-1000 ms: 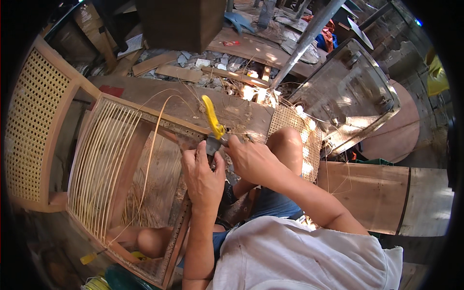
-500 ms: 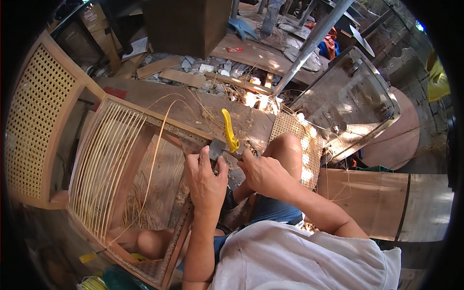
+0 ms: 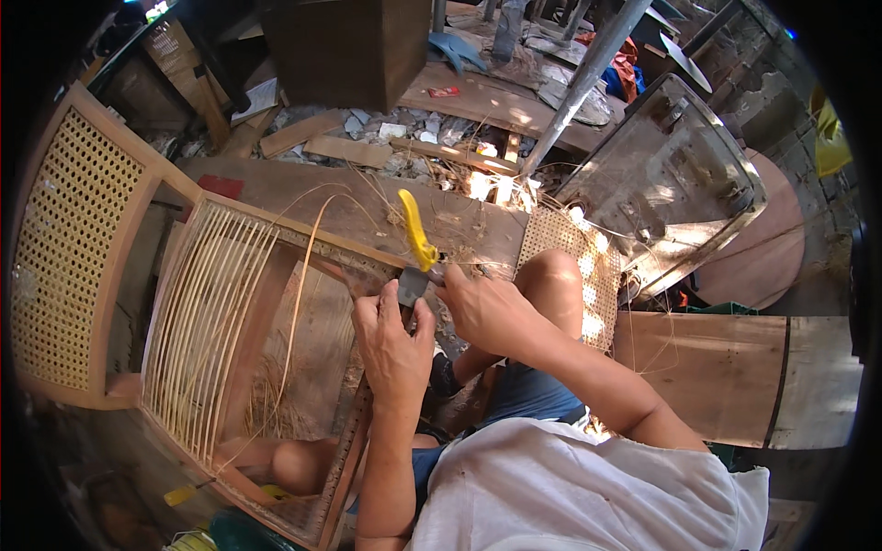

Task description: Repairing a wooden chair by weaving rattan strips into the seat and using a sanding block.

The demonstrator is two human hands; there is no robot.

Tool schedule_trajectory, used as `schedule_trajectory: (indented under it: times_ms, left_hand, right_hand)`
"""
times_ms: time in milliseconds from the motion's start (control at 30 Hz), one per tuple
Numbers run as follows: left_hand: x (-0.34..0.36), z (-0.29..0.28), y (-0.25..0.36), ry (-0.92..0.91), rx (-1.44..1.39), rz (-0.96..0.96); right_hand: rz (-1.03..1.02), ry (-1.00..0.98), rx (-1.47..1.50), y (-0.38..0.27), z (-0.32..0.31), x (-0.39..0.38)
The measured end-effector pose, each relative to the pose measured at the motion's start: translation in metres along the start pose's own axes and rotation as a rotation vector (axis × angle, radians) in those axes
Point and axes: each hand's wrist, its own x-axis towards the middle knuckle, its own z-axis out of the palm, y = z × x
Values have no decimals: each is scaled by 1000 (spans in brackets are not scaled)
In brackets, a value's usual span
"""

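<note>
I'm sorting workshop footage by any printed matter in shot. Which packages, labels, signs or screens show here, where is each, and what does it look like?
Small red packet: flat rectangle lying on the wooden board at the top centre.
White paper sheet: upper left, beside the dark wooden box, tilted; any print is too small to tell.
Red flat piece: on the ground at the chair frame's far corner; possibly a label or card.
No signs or screens in view.

The dirt floor (image 3: 386, 161) carries a litter of wood offcuts (image 3: 335, 149) and loose cane fibres (image 3: 459, 253). A woven cane panel (image 3: 574, 275) lies flat on it, with wooden boards (image 3: 726, 376) and a round wooden disc (image 3: 767, 257) beside.
</note>
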Motion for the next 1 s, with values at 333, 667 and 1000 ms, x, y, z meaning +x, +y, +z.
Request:
schedule_trajectory:
  times_ms: [333,667,1000]
  left_hand:
    - [0,1,-3,13,-13,18]
    - [-2,2,-4,14,2,14]
    - [-1,1,-1,6,20,0]
  right_hand:
    - [16,-44,11,1,1,1]
    - [0,-15,51,4,7,-3]
    - [66,-122,2,4,-1,1]
